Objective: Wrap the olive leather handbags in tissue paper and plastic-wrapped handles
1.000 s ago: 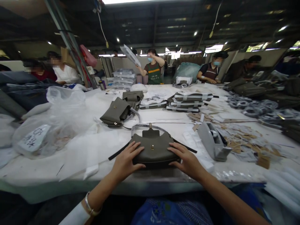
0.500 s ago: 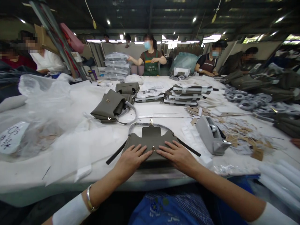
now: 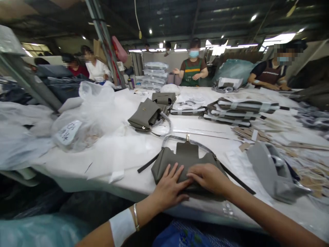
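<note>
A grey-green leather handbag (image 3: 180, 159) lies flat near the front edge of the white table (image 3: 120, 151), its flap turned back and its thin dark strap trailing out on both sides. My left hand (image 3: 171, 187) rests palm down on the bag's front, fingers spread. My right hand (image 3: 209, 178) presses flat on the bag beside it, fingertips touching those of the left. Neither hand grips anything.
A grey tape dispenser (image 3: 272, 171) sits right of the bag. More handbags (image 3: 147, 115) lie behind, with wrapped stacks (image 3: 236, 109) and card tags (image 3: 254, 133) farther right. Clear plastic bags (image 3: 82, 123) pile up on the left. Other people work at the far side.
My hands slid from the bag's two ends to meet at its middle. The view has turned to the left, so the bag and dispenser now sit further right.
</note>
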A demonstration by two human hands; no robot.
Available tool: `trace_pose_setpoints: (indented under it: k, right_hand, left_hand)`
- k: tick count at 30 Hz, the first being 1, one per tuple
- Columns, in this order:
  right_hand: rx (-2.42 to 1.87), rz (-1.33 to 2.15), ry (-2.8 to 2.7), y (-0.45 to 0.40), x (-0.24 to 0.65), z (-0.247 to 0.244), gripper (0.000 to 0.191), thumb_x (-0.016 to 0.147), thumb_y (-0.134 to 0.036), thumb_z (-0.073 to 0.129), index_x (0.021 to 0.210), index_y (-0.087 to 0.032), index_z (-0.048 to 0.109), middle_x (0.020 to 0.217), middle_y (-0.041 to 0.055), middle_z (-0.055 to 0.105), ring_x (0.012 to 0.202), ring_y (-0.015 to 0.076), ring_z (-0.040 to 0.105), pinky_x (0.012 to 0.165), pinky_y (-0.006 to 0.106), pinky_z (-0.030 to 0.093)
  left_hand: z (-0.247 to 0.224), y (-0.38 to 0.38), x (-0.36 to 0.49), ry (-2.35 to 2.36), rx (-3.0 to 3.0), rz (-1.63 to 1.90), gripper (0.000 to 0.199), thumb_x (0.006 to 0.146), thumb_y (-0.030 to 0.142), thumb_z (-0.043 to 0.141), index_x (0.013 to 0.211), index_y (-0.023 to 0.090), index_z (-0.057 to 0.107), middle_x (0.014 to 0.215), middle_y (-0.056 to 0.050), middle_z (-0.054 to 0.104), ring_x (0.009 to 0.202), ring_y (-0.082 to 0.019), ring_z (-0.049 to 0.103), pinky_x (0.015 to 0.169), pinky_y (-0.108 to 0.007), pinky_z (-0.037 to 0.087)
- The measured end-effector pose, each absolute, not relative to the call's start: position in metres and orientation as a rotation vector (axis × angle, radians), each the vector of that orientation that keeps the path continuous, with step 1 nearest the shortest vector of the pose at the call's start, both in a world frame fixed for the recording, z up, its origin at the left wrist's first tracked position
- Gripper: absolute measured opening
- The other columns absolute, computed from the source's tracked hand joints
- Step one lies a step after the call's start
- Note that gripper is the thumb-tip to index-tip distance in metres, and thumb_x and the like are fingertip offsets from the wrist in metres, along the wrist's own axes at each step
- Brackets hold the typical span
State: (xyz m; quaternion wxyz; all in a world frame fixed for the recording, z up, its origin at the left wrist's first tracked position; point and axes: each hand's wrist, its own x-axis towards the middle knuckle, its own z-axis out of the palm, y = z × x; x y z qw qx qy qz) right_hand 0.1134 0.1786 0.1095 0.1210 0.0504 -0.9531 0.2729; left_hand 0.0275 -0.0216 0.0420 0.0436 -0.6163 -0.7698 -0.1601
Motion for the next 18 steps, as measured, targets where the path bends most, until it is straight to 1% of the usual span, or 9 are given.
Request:
trace_pose_setpoints:
  k: [2, 4, 6, 7, 9, 11, 14, 16, 18]
  right_hand:
    - [0.29, 0.931, -2.798, 0.159, 0.064, 0.12, 0.026, 0.097, -0.032, 0.051, 0.098, -0.025, 0.076, 0.095, -0.0002, 0.076, 0.087, 0.0158, 0.069, 0.082, 0.027, 0.052]
    - [0.266, 0.998, -2.809, 0.134, 0.01, 0.118, 0.025, 0.095, -0.031, 0.055, 0.11, -0.02, 0.072, 0.102, 0.0026, 0.075, 0.09, 0.0165, 0.069, 0.083, 0.027, 0.052]
    - [0.19, 0.899, -2.902, 0.108, -0.043, 0.106, 0.04, 0.094, -0.033, 0.058, 0.13, -0.017, 0.061, 0.112, 0.0077, 0.073, 0.093, 0.0181, 0.07, 0.085, 0.03, 0.053]
    - [0.2, 0.854, -2.904, 0.096, -0.067, 0.099, 0.05, 0.092, -0.034, 0.062, 0.137, -0.016, 0.054, 0.124, 0.0115, 0.068, 0.102, 0.0212, 0.068, 0.091, 0.034, 0.052]
    - [0.265, 0.773, -2.903, 0.074, -0.108, 0.086, 0.065, 0.088, -0.037, 0.067, 0.145, -0.014, 0.045, 0.144, 0.0164, 0.052, 0.126, 0.0266, 0.055, 0.104, 0.039, 0.044]
    - [0.342, 0.713, -2.899, 0.054, -0.139, 0.08, 0.071, 0.087, -0.038, 0.069, 0.146, -0.011, 0.041, 0.153, 0.019, 0.04, 0.139, 0.0299, 0.039, 0.111, 0.042, 0.035]
    - [0.402, 0.622, -2.915, 0.032, -0.169, 0.079, 0.073, 0.084, -0.04, 0.073, 0.144, -0.009, 0.045, 0.149, 0.0214, 0.044, 0.14, 0.0355, 0.035, 0.113, 0.05, 0.03]
    - [0.402, 0.565, -2.92, 0.025, -0.18, 0.083, 0.072, 0.078, -0.04, 0.079, 0.139, -0.011, 0.051, 0.137, 0.0211, 0.056, 0.133, 0.0383, 0.043, 0.109, 0.055, 0.031]
    - [0.389, 0.519, -2.906, 0.025, -0.185, 0.09, 0.064, 0.077, -0.036, 0.081, 0.131, -0.013, 0.058, 0.122, 0.018, 0.065, 0.122, 0.0365, 0.052, 0.106, 0.054, 0.033]
  left_hand:
    - [0.037, -0.021, 0.027, -2.344, -1.86, -0.534, 0.067, 0.09, 0.059, 0.053, 0.151, 0.045, 0.029, 0.158, -0.011, 0.029, 0.148, -0.037, 0.021, 0.116, -0.063, 0.02]
    - [0.034, -0.023, 0.027, -2.327, -1.839, -0.562, 0.066, 0.09, 0.059, 0.054, 0.15, 0.045, 0.029, 0.157, -0.011, 0.031, 0.147, -0.037, 0.023, 0.116, -0.062, 0.021]
    - [0.033, -0.025, 0.027, -2.308, -1.828, -0.574, 0.066, 0.091, 0.058, 0.053, 0.151, 0.045, 0.029, 0.157, -0.01, 0.03, 0.146, -0.037, 0.025, 0.116, -0.06, 0.021]
    - [0.033, -0.025, 0.027, -2.3, -1.823, -0.581, 0.064, 0.092, 0.058, 0.052, 0.15, 0.045, 0.029, 0.157, -0.01, 0.03, 0.146, -0.037, 0.026, 0.117, -0.059, 0.021]
    - [0.033, -0.026, 0.027, -2.283, -1.81, -0.597, 0.06, 0.093, 0.058, 0.049, 0.149, 0.044, 0.034, 0.156, -0.008, 0.034, 0.145, -0.035, 0.027, 0.118, -0.058, 0.019]
    - [0.032, -0.026, 0.027, -2.261, -1.803, -0.607, 0.055, 0.094, 0.056, 0.047, 0.147, 0.043, 0.039, 0.154, -0.007, 0.039, 0.145, -0.032, 0.028, 0.119, -0.056, 0.016]
    - [0.028, -0.024, 0.027, -2.227, -1.786, -0.604, 0.053, 0.095, 0.056, 0.045, 0.145, 0.04, 0.043, 0.154, -0.005, 0.04, 0.144, -0.029, 0.03, 0.12, -0.052, 0.018]
    - [0.026, -0.024, 0.027, -2.22, -1.776, -0.583, 0.054, 0.094, 0.056, 0.046, 0.145, 0.038, 0.044, 0.155, -0.005, 0.04, 0.143, -0.028, 0.032, 0.119, -0.05, 0.023]
    - [0.027, -0.025, 0.027, -2.222, -1.772, -0.552, 0.053, 0.095, 0.055, 0.046, 0.145, 0.036, 0.044, 0.156, -0.005, 0.039, 0.144, -0.028, 0.032, 0.118, -0.05, 0.024]
